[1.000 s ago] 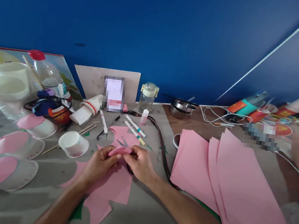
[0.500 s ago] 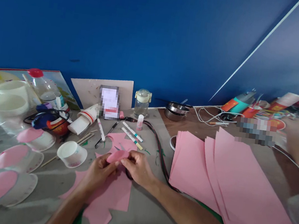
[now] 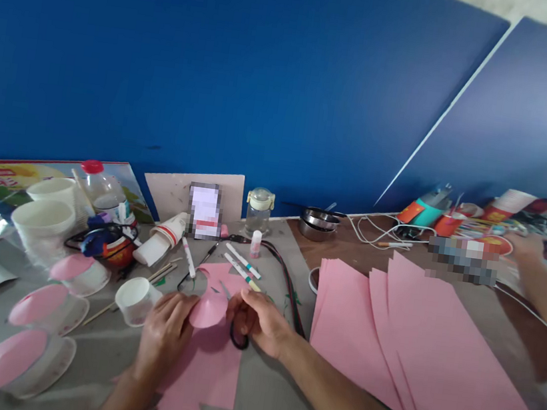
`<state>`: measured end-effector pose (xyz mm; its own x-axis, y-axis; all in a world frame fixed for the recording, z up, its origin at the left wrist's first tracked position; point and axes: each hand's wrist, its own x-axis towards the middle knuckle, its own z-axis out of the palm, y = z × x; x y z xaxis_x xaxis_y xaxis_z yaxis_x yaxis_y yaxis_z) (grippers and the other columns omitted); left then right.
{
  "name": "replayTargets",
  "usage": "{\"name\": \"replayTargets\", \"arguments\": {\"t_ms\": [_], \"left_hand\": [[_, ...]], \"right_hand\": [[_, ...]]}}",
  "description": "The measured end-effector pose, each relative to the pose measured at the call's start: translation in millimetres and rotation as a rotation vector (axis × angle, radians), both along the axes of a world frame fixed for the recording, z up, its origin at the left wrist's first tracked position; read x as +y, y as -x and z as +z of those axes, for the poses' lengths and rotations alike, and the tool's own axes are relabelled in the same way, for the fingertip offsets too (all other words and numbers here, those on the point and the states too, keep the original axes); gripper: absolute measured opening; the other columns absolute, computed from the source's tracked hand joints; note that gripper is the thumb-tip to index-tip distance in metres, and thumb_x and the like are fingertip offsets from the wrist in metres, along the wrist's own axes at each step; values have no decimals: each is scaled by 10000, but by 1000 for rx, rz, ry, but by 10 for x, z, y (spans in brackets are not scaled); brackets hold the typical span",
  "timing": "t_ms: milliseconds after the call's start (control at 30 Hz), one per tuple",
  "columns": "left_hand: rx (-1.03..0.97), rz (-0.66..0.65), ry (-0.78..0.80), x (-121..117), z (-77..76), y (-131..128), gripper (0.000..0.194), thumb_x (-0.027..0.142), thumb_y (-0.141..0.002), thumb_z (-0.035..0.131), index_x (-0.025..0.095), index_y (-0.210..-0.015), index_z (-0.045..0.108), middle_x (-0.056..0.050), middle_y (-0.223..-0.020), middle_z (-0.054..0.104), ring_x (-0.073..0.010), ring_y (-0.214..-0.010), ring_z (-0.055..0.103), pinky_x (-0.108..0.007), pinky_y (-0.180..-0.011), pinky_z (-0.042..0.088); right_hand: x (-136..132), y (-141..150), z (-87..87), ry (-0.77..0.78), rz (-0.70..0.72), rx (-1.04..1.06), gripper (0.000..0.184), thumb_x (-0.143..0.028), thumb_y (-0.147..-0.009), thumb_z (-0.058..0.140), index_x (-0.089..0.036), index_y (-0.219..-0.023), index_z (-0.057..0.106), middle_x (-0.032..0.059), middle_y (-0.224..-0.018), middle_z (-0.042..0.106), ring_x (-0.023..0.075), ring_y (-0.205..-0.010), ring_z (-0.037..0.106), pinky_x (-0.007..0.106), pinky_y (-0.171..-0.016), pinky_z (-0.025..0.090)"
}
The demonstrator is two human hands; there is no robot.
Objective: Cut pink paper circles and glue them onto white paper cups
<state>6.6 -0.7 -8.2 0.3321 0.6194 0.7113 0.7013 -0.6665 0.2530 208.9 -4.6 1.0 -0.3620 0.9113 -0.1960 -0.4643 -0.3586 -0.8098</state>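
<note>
My left hand pinches the left edge of a round pink paper piece, its face turned toward me. Close to that piece's right edge, my right hand is curled over the handles of a pair of scissors; one dark loop shows below the fingers, and the blades point away to the left. Beneath both hands lies a cut-up pink sheet with curved notches. Left of my left hand stands a white paper cup. Several cups topped with pink paper lie tilted farther left.
Markers, a glue stick and a phone are beyond my hands. A glass jar and metal bowls stand by the wall. Large pink sheets lie at right. Another person's hand is at far right.
My right hand has left the pink disc's edge and moved down to the scissors. The disc has turned to face me, held by my left hand. The whole view has shifted slightly.
</note>
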Motion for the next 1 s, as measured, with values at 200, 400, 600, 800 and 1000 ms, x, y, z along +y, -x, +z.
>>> {"name": "replayTargets", "arguments": {"t_ms": [200, 400, 600, 800, 1000], "left_hand": [[86, -63, -111, 37, -6, 15, 302, 13, -781, 467, 192, -983, 605, -60, -728, 656, -203, -710, 615, -330, -757, 498], [-229, 70, 249, -6, -15, -62, 173, 150, -839, 496, 197, -963, 607, -77, -832, 684, -203, -739, 626, -321, -713, 480], [-969, -107, 943, -13, 47, -168, 365, 505, -865, 498, 168, -947, 610, 42, -503, 483, -121, -485, 452, -230, -492, 375], [-1212, -151, 1239, -22, 75, -197, 361, 482, -694, 735, 148, -778, 628, 44, -577, 495, -59, -496, 388, -170, -461, 311], [-1348, -147, 1255, 6, 100, -217, 368, 424, -633, 800, 147, -655, 559, 95, -493, 398, -9, -412, 237, -141, -418, 241]], "right_hand": [[0, 22, -17, 91, 57, 24, 347, -410, -642, 774, -157, -605, 540, -63, -446, 504, 50, -336, 382, 189, -357, 292], [-9, 0, 25, 86, 15, 28, 340, -346, -614, 799, -166, -629, 512, -78, -477, 479, 35, -368, 359, 170, -380, 266], [22, -53, -8, -31, -2, 22, 328, -363, -647, 778, -167, -648, 514, -59, -535, 497, 42, -419, 358, 164, -379, 305], [23, -52, -94, -78, 91, -116, 313, -395, -679, 752, -170, -670, 536, -72, -530, 453, 45, -399, 339, 180, -372, 337], [9, -48, -56, -93, 98, -89, 391, -528, -724, 688, -156, -738, 567, -64, -548, 463, 42, -406, 354, 189, -401, 279]]}}
